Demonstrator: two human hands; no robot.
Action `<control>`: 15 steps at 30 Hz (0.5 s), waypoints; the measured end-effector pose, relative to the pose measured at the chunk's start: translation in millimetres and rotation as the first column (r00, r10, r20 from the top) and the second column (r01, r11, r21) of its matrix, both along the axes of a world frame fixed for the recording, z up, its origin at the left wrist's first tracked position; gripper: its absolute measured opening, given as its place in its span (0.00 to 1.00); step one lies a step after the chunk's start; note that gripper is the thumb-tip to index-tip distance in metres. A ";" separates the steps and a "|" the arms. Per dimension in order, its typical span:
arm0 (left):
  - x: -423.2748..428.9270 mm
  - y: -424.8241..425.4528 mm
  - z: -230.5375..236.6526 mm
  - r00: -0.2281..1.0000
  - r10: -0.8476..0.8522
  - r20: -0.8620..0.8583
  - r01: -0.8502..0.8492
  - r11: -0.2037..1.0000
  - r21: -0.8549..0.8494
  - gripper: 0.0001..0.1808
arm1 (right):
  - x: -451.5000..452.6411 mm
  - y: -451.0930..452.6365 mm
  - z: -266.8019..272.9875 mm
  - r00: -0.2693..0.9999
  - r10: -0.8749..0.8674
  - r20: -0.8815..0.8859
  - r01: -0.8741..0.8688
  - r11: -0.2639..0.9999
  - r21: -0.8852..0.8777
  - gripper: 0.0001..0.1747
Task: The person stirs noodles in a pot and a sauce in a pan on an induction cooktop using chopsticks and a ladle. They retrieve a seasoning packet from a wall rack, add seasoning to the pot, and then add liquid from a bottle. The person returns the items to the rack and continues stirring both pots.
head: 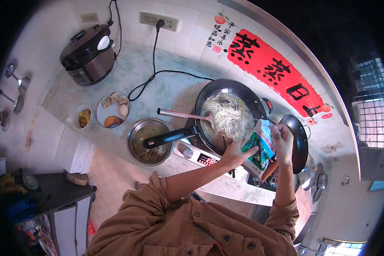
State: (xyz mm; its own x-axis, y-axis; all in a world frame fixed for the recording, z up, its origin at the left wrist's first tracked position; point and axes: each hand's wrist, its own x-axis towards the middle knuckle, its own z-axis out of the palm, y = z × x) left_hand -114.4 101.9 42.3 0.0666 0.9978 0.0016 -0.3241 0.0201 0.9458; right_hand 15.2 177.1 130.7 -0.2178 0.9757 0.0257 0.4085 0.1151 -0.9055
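A green, blue and white seasoning packet (260,148) bearing writing is tilted over the near right rim of a black wok (225,84). My left hand (238,154) grips the packet's left edge with the thumb across its front. At its upper right corner, the fingers of my right hand (281,140) are pinched together. Dark chopsticks (224,140) run beneath my left hand; whether it holds them I cannot tell. White noodles (232,112) lie in cloudy liquid inside the wok. A metal spatula (185,114) rests in it, its handle over the left rim.
Left of the wok is a steel pot (151,158) of broth, crossed by the wok's black handle (169,137). Beyond it are a plate (100,110) of food and a white cup (80,125). A second black pan (299,153) stands right. A power cord (155,60) loops across the counter.
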 end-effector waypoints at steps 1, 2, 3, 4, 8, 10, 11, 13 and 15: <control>2.7 -1.8 0.1 0.999 -0.014 0.043 0.014 1.000 -0.016 0.17 | 1.5 -2.5 -1.9 1.000 -0.008 0.006 0.008 1.000 -0.008 0.09; 4.9 -4.6 0.2 0.996 -0.026 0.085 0.029 0.999 -0.031 0.17 | -0.8 -0.8 -2.4 0.999 0.034 0.012 -0.034 0.999 0.021 0.08; 6.9 -7.6 -0.4 0.991 -0.020 0.130 0.028 0.998 -0.056 0.17 | -1.6 -0.1 -1.4 0.999 0.033 -0.008 -0.033 0.999 -0.027 0.08; 9.2 -12.5 -0.9 0.985 -0.013 0.174 0.027 0.996 -0.081 0.17 | -1.8 0.0 -0.2 0.999 0.033 -0.028 -0.035 0.997 -0.074 0.08; 6.3 -24.8 6.0 0.970 -0.045 0.237 0.089 0.980 -0.179 0.18 | 2.0 -6.2 -13.5 0.997 0.076 0.008 -0.074 0.993 -0.094 0.08; 5.6 -25.1 5.0 0.959 -0.016 0.282 0.058 0.988 -0.141 0.18 | -0.3 -4.2 -14.1 0.997 0.075 0.025 -0.074 0.996 -0.042 0.08; 4.2 -23.6 4.4 0.966 -0.029 0.259 0.076 0.982 -0.174 0.17 | -2.2 -4.2 -14.6 0.997 0.069 0.020 -0.068 0.997 -0.036 0.09; -2.3 -24.9 10.8 0.975 -0.057 0.217 0.112 0.962 -0.250 0.17 | -3.0 -5.9 -15.5 0.998 0.055 0.000 -0.055 0.998 -0.042 0.09; -4.8 -31.3 19.7 0.984 -0.029 0.176 0.071 0.968 -0.241 0.17 | -2.9 -7.3 -11.8 0.999 0.041 -0.032 -0.043 0.998 -0.053 0.09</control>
